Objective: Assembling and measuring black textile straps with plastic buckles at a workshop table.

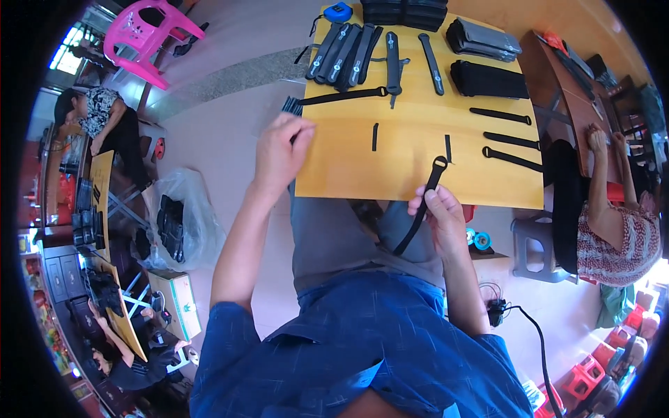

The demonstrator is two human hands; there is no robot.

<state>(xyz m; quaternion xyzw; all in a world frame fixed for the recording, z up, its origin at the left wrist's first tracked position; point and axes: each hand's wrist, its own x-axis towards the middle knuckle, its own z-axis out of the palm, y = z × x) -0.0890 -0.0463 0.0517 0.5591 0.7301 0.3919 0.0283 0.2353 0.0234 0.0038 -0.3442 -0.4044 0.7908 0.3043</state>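
In my right hand (446, 209) a black strap (418, 221) is pinched between thumb and fingers. Its ring end (438, 166) points up over the table's near edge, and its tail hangs down before my lap. My left hand (282, 150) is at the table's left edge with its fingers curled; whether something is in them is hidden. Just beyond those fingers is a bundle of dark strips (293, 106). A long black strap (341, 97) reaches from there across the yellow table (411, 184). Two short black strips (375, 137) lie nearer to me.
Several grey-and-black straps (341, 56) lie at the back left, beside a blue tape measure (338, 12). Stacks of straps (488, 80) sit at the back right; loose black straps (512, 141) lie below them. A person (613, 230) sits to the right near a grey stool (533, 244).
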